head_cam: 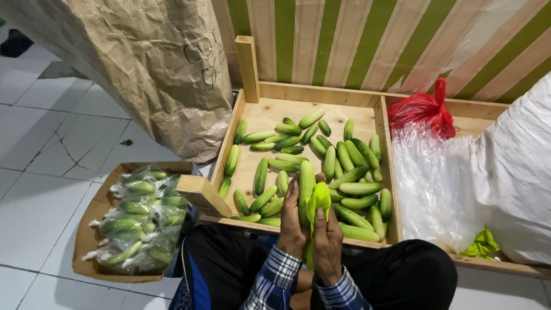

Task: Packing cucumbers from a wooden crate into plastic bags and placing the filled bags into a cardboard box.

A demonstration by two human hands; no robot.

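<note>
Your left hand (293, 221) grips a cucumber (306, 186) upright; your right hand (328, 244) fingers pinch the yellow-green bag (319, 201) against it, above the wooden crate's (321, 95) near edge.

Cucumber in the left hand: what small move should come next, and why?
Probably slide the cucumber down into the green bag. The left hand holds it upright against the bag, which the right hand grips from below, and the cardboard box already holds bagged cucumbers.
</note>
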